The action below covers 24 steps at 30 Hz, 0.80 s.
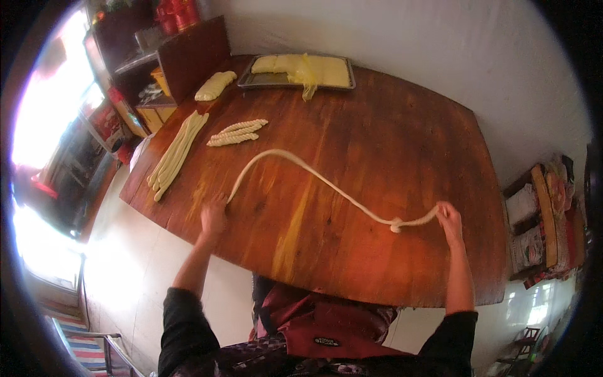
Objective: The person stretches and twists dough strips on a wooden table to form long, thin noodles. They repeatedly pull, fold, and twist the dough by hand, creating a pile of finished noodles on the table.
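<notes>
A long thin rope of dough [332,186] lies in a wavy line across the wooden table [377,141]. Its left end is under or at the fingers of my left hand [215,217], which rests at the table's near left. My right hand [450,221] pinches the other end, and beside it the rope has a small knot-like loop. Several twisted dough pieces [238,132] lie beyond my left hand. Left of them is a bundle of long plain dough strips [178,155], side by side.
At the far edge stands a metal tray [264,85] of dough slabs, partly covered by a yellow plastic bag [306,77]. A dough lump [215,86] lies left of it, near a dark wooden cabinet [193,56]. A shelf with cloths [541,221] stands at right.
</notes>
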Motion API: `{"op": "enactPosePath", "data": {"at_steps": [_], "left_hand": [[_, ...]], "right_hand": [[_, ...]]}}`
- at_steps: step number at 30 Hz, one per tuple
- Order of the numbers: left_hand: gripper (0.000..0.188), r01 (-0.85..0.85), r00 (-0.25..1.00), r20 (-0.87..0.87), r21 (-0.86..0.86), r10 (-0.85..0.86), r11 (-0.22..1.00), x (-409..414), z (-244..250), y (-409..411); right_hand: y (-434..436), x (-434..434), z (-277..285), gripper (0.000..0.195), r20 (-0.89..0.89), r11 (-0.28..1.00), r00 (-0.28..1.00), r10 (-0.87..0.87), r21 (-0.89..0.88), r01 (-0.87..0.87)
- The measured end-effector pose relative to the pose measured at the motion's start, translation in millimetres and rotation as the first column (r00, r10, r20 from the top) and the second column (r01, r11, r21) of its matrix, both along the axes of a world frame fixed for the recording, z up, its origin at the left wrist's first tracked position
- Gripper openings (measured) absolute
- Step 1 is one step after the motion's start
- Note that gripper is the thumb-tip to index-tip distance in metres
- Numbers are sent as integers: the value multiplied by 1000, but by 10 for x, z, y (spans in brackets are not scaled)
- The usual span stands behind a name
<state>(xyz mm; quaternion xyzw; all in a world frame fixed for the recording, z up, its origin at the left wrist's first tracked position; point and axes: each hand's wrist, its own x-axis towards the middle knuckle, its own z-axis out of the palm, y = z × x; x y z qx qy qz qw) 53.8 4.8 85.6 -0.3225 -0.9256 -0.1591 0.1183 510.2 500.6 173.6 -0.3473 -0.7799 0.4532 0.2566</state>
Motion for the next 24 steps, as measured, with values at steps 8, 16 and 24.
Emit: {"op": "enactPosePath", "data": {"at_steps": [8,16,24], "left_hand": [[51,-237,951,128,-286,282,928,-501,178,393],[69,13,994,-105,-269,-43,963,883,-343,421],[38,-107,705,699,269,-118,957,2224,185,376]], "right_hand": [[-209,480,200,38,232,970,965,126,-232,-71],[-179,263,45,20,646,914,729,-228,399,-67],[-1406,-251,-81,25,886,747,365,285,34,-664]]}}
